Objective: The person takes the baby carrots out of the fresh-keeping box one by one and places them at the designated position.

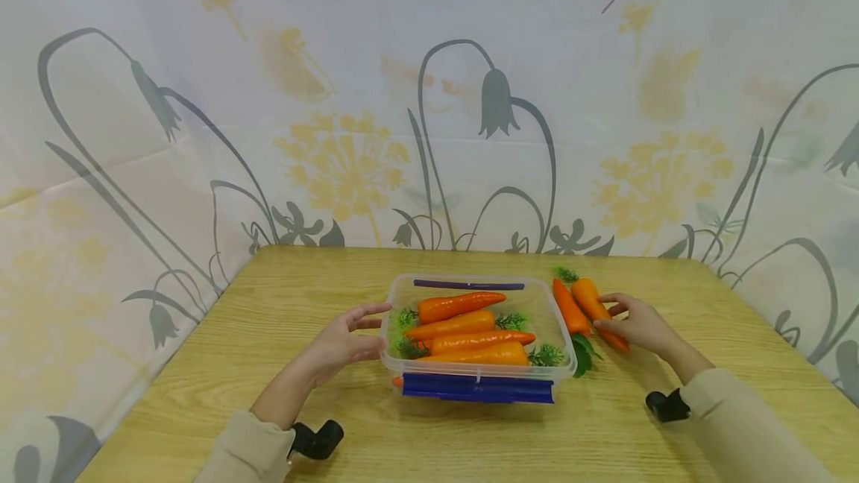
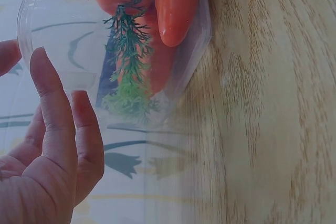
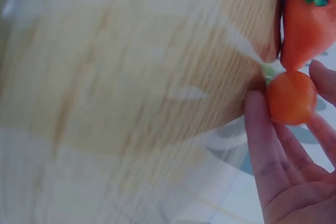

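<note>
A clear plastic box [image 1: 479, 370] with blue latches stands on the table, several orange carrots [image 1: 463, 323] with green tops lying inside. My left hand [image 1: 338, 345] is at the box's left end, its fingertips at the rim and the fingers loosely spread. The left wrist view shows those fingers [image 2: 52, 108] against the clear wall. My right hand [image 1: 637, 325] holds a carrot [image 1: 588, 299] right of the box, between thumb and fingers. That carrot [image 3: 292, 98] points end-on toward the right wrist camera. Beside it lies another carrot [image 1: 569, 309] with green leaves, close to the box.
The wooden table [image 1: 302, 282] reaches back to a flower-printed cloth [image 1: 376, 185] hanging behind it. Green leaves [image 1: 584, 355] lie against the box's right side. A black wrist mount [image 1: 318, 440] is on the left wrist, and another mount [image 1: 667, 406] on the right.
</note>
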`<state>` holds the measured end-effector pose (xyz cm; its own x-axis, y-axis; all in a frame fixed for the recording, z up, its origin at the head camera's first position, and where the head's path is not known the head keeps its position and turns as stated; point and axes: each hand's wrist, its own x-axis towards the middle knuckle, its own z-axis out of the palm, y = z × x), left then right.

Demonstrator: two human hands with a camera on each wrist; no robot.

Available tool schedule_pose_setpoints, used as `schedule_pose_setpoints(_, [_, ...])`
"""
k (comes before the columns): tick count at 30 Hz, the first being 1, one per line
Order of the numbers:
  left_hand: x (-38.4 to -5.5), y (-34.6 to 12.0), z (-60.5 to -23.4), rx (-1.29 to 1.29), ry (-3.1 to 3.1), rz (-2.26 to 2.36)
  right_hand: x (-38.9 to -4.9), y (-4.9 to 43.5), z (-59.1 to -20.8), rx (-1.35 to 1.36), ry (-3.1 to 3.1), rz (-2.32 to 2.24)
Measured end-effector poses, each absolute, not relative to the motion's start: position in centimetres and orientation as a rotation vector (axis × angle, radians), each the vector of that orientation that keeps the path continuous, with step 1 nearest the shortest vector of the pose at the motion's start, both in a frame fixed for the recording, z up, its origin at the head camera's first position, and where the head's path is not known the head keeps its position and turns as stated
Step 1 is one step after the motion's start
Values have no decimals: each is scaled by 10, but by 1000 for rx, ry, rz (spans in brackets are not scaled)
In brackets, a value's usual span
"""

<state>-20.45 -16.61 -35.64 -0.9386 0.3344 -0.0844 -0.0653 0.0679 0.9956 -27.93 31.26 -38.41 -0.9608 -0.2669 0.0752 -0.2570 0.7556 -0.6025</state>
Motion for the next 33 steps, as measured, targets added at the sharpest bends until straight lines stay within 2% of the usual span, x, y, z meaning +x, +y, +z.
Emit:
schedule_pose_setpoints(11, [-205,-165,-357,274,2051,1955,-274,311,-374,-417,2836,-1079])
schedule_pose_setpoints(33, [-206,-167,-358,286,2054,1945,-273,281,-309,-731,2930,-952])
